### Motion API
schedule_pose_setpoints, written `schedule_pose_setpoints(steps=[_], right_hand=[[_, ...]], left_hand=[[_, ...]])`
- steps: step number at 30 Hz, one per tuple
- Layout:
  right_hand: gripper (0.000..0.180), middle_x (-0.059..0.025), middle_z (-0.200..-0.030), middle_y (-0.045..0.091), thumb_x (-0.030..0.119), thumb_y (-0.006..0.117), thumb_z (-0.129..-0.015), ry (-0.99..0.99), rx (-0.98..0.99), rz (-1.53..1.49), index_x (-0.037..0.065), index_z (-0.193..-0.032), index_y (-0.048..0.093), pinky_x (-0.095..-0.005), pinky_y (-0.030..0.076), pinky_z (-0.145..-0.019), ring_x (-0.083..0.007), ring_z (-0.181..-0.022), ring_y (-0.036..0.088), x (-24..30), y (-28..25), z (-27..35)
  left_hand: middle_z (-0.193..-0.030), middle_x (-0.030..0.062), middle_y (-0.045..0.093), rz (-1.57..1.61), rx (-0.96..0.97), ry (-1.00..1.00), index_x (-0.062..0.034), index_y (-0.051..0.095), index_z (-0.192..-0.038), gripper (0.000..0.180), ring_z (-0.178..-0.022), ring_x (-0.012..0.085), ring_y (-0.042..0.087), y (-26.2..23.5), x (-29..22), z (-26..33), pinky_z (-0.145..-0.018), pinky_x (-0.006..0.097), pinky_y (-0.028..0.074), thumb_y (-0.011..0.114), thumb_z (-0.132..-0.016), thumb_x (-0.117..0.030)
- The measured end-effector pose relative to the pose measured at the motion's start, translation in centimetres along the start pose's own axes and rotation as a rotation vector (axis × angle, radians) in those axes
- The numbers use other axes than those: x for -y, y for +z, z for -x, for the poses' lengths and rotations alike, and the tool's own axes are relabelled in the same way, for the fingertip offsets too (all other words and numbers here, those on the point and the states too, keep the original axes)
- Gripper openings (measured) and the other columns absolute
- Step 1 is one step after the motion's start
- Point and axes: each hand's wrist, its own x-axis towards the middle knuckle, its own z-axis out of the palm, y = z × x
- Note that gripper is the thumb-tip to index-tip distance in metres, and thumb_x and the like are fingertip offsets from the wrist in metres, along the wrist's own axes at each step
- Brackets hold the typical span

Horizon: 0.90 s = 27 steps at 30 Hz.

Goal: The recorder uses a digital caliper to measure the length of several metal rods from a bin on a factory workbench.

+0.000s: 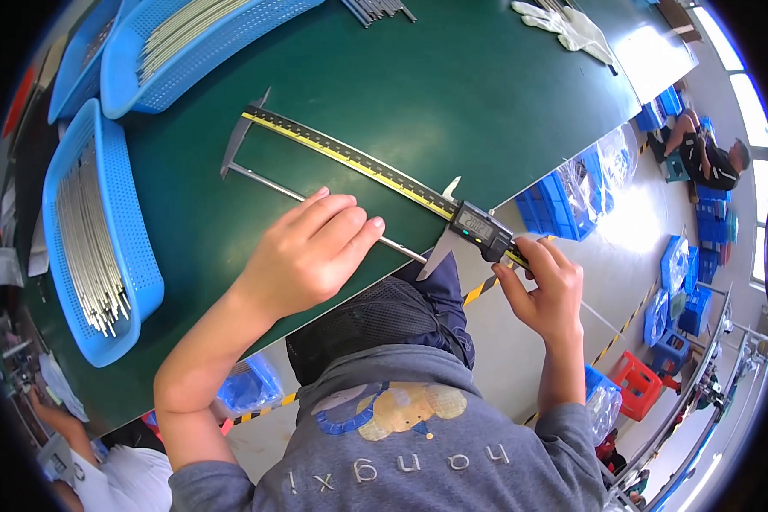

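Note:
A long digital caliper (354, 162) with a yellow-edged beam lies slantwise over the green table, its display box toward the right. My right hand (548, 286) grips the caliper at its right end, beside the display, beyond the table edge. Below the beam runs a thin metal rod (273, 184), roughly parallel to it. The rod's left end meets the far jaw, and its right end is at the sliding jaw. My left hand (307, 252) is closed over the middle of the rod, hiding that stretch.
Blue baskets (149, 256) of thin metal rods line the left side. More rods (380, 10) and a white glove (567, 30) lie at the far side. Blue crates (559, 200) and a red stool (636, 386) are on the floor to the right. A seated person (712, 162) is beyond.

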Motion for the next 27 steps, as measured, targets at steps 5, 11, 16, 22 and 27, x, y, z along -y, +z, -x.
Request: schedule_pose_setpoints(steps=[5,11,16,22,27], right_hand=[[0.032,-0.0035,-0.063,0.054,0.031,0.075,-0.071,0.024,0.001,0.037,0.006,-0.083,0.060,-0.0313,0.040,-0.042,-0.0208,-0.048,0.053,-0.3,0.3,0.2],[0.034,-0.0035,-0.064,0.055,0.038,0.074,-0.071,0.009,-0.004,0.073,0.008,-0.078,0.059,-0.0321,0.041,-0.043,-0.0221,-0.050,0.056,-0.4,0.8,-0.1],[0.034,-0.0040,-0.064,0.056,0.039,0.074,-0.071,0.020,0.015,0.084,0.009,-0.078,0.060,-0.0319,0.042,-0.043,-0.0227,-0.050,0.057,-0.3,0.7,0.1],[0.033,-0.0045,-0.062,0.054,0.033,0.078,-0.067,0.006,0.004,0.084,0.006,-0.078,0.061,-0.0297,0.040,-0.044,-0.0193,-0.048,0.054,-0.2,0.6,0.1],[0.036,-0.0057,-0.065,0.055,0.038,0.074,-0.069,0.044,0.027,0.031,0.008,-0.082,0.060,-0.0341,0.043,-0.045,-0.0246,-0.051,0.057,-0.1,0.6,0.1]], left_hand=[[-0.084,0.0046,0.058,0.012,-0.004,0.010,-0.0062,0.067,-0.087,0.016,-0.086,0.0205,0.060,0.1,0.2,0.2,-0.078,0.037,0.054,0.065,-0.071,-0.009],[-0.083,0.0043,0.059,0.016,0.039,0.002,-0.0073,0.068,-0.090,0.023,-0.084,0.0212,0.061,-0.3,0.6,0.1,-0.076,0.037,0.055,0.065,-0.068,-0.009],[-0.086,0.0065,0.060,0.052,0.014,-0.046,-0.0059,0.068,-0.095,0.030,-0.084,0.0242,0.062,-0.3,0.8,0.2,-0.078,0.039,0.053,0.064,-0.065,-0.002],[-0.087,0.0078,0.061,0.087,0.019,-0.066,-0.0045,0.067,-0.094,0.031,-0.084,0.0251,0.062,-0.3,1.0,0.2,-0.078,0.040,0.053,0.065,-0.063,-0.001],[-0.087,0.0080,0.061,0.097,0.003,-0.062,-0.0039,0.067,-0.093,0.030,-0.083,0.0257,0.062,-0.3,1.0,0.1,-0.076,0.039,0.053,0.066,-0.064,0.000]])
